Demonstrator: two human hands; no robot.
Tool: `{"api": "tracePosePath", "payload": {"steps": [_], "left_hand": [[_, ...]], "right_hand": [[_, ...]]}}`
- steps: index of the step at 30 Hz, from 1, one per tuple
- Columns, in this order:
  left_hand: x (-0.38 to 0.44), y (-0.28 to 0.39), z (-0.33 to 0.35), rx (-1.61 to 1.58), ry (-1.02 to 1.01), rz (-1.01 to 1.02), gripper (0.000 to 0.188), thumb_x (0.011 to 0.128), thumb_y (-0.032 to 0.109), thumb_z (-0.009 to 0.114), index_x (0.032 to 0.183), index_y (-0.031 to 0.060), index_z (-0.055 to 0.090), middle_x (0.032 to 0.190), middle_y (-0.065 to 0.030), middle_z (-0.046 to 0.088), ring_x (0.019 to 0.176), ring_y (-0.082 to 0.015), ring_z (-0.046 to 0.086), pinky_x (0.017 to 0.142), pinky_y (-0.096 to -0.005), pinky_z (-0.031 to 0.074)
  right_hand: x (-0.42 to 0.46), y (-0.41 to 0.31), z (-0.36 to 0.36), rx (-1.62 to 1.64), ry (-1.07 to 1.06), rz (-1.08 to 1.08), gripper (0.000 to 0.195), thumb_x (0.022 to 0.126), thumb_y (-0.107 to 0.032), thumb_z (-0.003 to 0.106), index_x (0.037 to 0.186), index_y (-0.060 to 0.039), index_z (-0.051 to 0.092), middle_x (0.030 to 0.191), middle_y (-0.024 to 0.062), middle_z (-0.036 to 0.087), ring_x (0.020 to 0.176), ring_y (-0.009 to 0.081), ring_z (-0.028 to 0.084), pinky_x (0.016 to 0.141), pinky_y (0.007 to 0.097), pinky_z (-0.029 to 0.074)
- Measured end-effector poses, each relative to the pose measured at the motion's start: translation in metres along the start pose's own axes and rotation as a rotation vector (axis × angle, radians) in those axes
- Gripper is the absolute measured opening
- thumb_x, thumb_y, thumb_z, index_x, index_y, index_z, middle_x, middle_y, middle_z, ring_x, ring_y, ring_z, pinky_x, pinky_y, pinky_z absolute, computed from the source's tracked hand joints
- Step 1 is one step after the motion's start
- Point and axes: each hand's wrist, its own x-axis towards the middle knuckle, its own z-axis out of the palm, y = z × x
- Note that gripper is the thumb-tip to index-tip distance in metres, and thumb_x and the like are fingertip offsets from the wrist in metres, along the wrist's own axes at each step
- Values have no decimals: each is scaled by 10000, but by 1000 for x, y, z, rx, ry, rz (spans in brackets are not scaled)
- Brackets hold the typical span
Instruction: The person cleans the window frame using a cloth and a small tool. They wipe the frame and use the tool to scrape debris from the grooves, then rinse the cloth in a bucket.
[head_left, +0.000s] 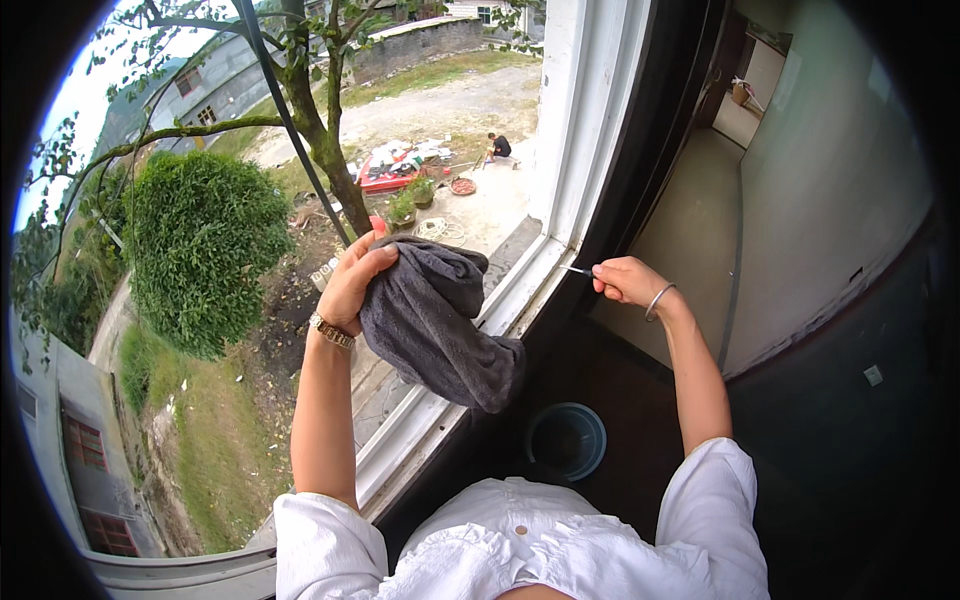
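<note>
My left hand (351, 279) grips a bunched dark grey towel (439, 322) by its upper edge. The towel hangs over the white window sill (409, 431). A small pinkish-red thing (378, 224) shows beyond the fingertips of that hand; what it is cannot be made out. Between the thumb and fingers of my right hand (631, 282) is a slim tool, apparently a small screwdriver (577, 270), with a thin metal shaft and dark handle. Its tip points left, at or just above the sliding track (553, 255) near the corner of the window frame.
A blue plastic bucket (568, 442) stands on the dark floor below the sill. The window opening gives onto a yard well below, with a tree (324, 142), a round bush (202, 251) and a crouching person (499, 146). A pale wall (825, 187) rises at the right.
</note>
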Motion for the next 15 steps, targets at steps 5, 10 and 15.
{"api": "tracePosePath", "payload": {"steps": [5, 10, 15], "left_hand": [[-10, 16, -1, -8, 241, 71, 273, 900, 113, 538, 1142, -13, 548, 968, -114, 662, 788, -177, 669, 702, -301, 565], [-16, 14, 18, 36, 372, 176, 242, 894, 139, 613, 1080, 13, 522, 899, -79, 656, 740, -141, 652, 654, -271, 547], [-38, 20, 25, 322, 449, 289, 325, 883, 176, 663, 1085, 33, 452, 873, -79, 636, 745, -112, 636, 652, -258, 535]], "right_hand": [[-9, -22, 65, 19, 248, -708, 217, 874, -207, 664, 783, -28, 580, 621, -8, 526, 573, 90, 501, 559, 267, 464], [-19, -60, 196, -306, 344, -886, 357, 738, -303, 796, 892, -48, 599, 781, 98, 633, 629, 229, 640, 569, 310, 512], [1, -69, 231, -511, 457, -828, 198, 753, -173, 732, 885, -69, 626, 810, 91, 621, 680, 263, 653, 615, 342, 536]]}}
